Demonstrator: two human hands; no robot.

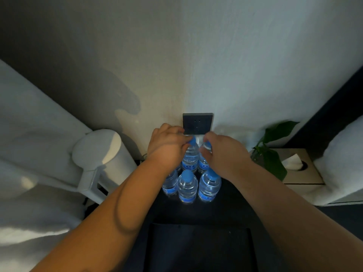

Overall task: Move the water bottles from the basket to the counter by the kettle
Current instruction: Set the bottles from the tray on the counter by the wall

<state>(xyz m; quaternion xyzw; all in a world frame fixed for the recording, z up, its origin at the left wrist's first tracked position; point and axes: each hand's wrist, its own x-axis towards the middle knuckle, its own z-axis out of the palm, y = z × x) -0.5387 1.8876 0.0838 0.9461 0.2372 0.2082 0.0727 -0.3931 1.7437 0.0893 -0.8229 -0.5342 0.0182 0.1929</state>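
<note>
Several clear water bottles with blue caps and blue labels stand upright on a dark counter (231, 205) against the wall. My left hand (167, 146) pinches the cap of a back-row bottle (190, 156). My right hand (222, 152) grips the neck of the back-row bottle (204, 163) beside it. In the front row stand a middle bottle (187, 186), a right bottle (209, 185) and a left bottle (170, 183) half hidden by my left forearm. A white kettle (102, 152) stands just left of the bottles. A dark basket (200, 250) sits near the bottom edge.
A black wall socket plate (197, 123) is on the wall behind the bottles. A green plant (273, 154) in a glass and a tissue box (298, 167) sit to the right. White fabric (29, 144) fills the left side, and a white cushion (341, 160) lies at right.
</note>
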